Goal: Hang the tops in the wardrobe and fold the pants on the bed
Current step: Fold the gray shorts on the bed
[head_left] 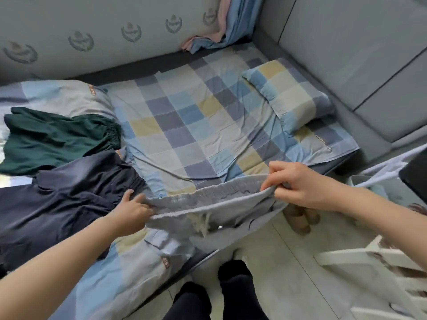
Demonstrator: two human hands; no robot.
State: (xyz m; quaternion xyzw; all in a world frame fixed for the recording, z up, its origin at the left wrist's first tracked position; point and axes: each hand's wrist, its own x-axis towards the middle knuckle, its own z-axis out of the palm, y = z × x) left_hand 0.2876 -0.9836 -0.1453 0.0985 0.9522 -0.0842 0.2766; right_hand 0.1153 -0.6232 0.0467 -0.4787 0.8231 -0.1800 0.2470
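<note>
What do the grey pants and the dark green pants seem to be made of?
Grey pants, gripped at the waistband by the left hand and right hand: probably soft matte knit cotton, given the fuzzy surface and ribbed elastic waist. Dark green pants: likely a thin, smooth woven or synthetic fabric, draping in fine folds with a faint sheen.

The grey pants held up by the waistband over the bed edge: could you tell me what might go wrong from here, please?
1. The grey pants hang past the bed edge, held by the left hand and right hand; the legs may drag on the floor.
2. The navy garment and green garment lie close on the left, so laying the pants down could rumple them.
</note>
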